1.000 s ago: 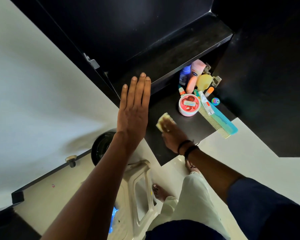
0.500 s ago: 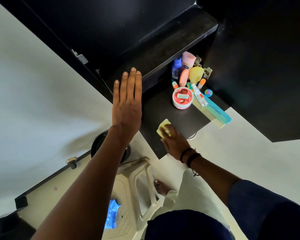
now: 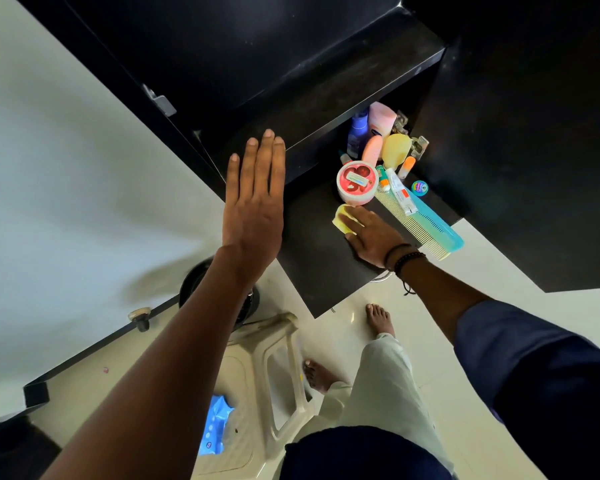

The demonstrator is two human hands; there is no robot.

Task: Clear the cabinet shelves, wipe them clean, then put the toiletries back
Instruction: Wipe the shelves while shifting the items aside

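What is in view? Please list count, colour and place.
shelf: 1, black, in cabinet
jar: 1, pink, on shelf
comb: 1, blue, shelf's right
tube: 1, white, on comb
pink bottle: 1, shelf's back
peach bottle: 1, behind jar
blue bottle: 1, beside pink bottle
tin: 1, teal, beside comb
cloth: 1, yellow, under right hand
stool: 1, cream, on floor
pack: 1, blue, on stool
left hand: 1, flat, by cabinet's edge
right hand: 1, pressing cloth

Home: cabinet (image 3: pixel 312 251) w/ toiletries (image 3: pixel 373 150)
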